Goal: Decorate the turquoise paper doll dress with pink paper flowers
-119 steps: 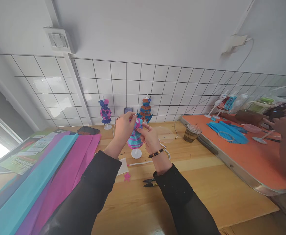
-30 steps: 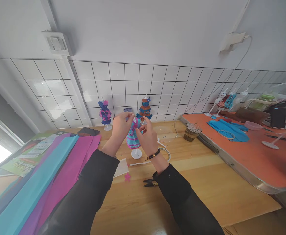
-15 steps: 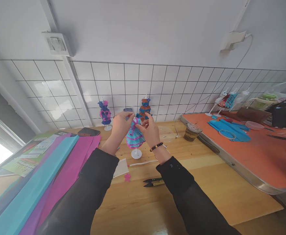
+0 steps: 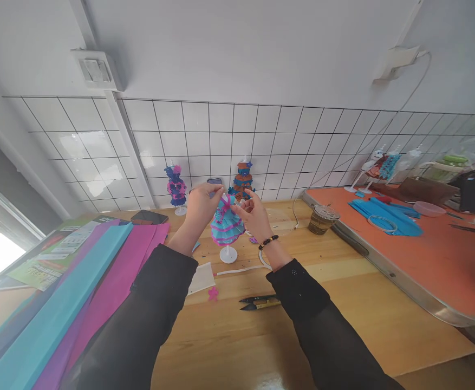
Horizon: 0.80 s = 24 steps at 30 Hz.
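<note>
- One small turquoise dress (image 4: 226,233) with pink bands, upright on a white stand (image 4: 228,255), between left hand (image 4: 201,207) and right hand (image 4: 258,218).
- Long axis vertical: bodice up at finger height, skirt flaring below, round base of the stand flat on the wooden table (image 4: 221,346).
- Left fingers (image 4: 218,190) narrow, thumb and forefinger drawn together just at the neck end; anything pinched there too small to make out.
- From those left tips, dress downward and slightly to the right.
- Right fingers (image 4: 254,198) half curled, forefinger raised, thumb aimed left at the side of the bodice; contact with the cloth likely, but not certain. Anything between thumb and fingertips: unclear from this view.
- From the right tips, dress to the left and lower, skirt edge just beside the palm.
- Left hand nearer the top of the vertical axis, right hand nearer the flank; both close in, on opposite sides.
- Nearer the wearer than the base: white strip (image 4: 241,270), pale paper (image 4: 202,279), pink flower (image 4: 213,293) just beside the paper, dark-bladed snips (image 4: 257,303) running toward the right sleeve (image 4: 322,319).
- Well behind, by the tiled wall: blue-and-pink dress (image 4: 176,187) and brown-and-blue dress (image 4: 243,177).
</note>
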Tool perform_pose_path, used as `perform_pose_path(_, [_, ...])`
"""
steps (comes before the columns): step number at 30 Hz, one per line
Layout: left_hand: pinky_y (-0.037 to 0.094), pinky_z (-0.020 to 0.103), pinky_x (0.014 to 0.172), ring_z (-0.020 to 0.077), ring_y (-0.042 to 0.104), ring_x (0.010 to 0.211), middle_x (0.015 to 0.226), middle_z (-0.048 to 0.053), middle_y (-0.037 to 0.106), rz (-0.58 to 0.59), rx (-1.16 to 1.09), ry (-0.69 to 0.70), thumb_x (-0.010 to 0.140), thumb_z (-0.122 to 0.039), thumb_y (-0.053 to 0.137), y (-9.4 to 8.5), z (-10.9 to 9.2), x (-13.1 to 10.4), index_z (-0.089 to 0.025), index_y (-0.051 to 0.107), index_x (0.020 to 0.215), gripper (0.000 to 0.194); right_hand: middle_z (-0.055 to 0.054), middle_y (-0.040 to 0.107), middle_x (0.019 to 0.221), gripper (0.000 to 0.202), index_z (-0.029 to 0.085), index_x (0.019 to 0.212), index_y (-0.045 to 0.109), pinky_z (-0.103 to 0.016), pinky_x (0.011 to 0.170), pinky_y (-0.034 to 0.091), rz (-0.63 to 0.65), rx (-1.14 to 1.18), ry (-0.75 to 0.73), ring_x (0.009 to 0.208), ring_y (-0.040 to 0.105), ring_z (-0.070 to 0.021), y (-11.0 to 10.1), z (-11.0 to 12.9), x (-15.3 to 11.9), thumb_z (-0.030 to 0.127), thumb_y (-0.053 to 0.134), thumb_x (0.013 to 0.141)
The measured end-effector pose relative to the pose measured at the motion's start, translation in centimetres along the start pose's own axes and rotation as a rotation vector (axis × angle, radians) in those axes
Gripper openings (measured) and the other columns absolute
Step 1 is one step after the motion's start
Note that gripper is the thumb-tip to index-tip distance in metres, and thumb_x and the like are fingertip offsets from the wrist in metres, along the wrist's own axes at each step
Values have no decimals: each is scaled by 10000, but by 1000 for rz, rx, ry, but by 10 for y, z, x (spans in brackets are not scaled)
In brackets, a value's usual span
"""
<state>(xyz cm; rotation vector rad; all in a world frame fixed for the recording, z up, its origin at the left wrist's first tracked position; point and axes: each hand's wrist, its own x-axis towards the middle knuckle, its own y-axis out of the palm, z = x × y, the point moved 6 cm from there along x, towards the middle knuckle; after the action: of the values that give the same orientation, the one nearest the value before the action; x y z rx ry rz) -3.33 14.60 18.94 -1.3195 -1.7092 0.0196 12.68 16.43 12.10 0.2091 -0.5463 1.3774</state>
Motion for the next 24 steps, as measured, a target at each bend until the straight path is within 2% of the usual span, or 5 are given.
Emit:
perform_pose_path(5, [434,297,803,190,571,906,884,38,666,-5,26,34,823,-357,434,2,0,0,-226,674,907,286,29,523,670,559,143,1151,465,-248,577,434,-27,83,33,617,507,-114,-15,-1,-13,453,599,705])
perform_pose_path(10, [433,285,777,184,572,881,843,30,665,-1,18,39,838,-376,402,2,-2,0,-228,680,864,316,2,543,668,317,156,828,575,-234,493,399,-59,34,92,562,479,-107,-37,-3,-32,459,528,750])
perform_pose_path(17, [436,283,768,186,577,870,864,21,666,-3,-16,9,799,-353,469,-1,-7,1,-228,674,825,241,52,350,440,446,187,471,396,-213,400,294,-26,-40,117,418,337,-76,-53,-9,-61,512,491,761])
perform_pose_path(21, [445,277,750,185,584,878,892,20,666,7,-62,-42,779,-350,487,-1,-6,1,-224,668,822,225,34,385,420,479,181,464,440,-217,395,302,64,-101,124,408,364,-90,-48,-17,-81,501,407,819])
perform_pose_path(24, [446,274,745,182,588,878,898,15,670,20,-101,-75,766,-352,500,0,-4,0,-220,667,812,218,-8,546,594,350,178,647,574,-252,513,417,103,-212,15,546,488,-130,-39,-7,-92,423,417,842])
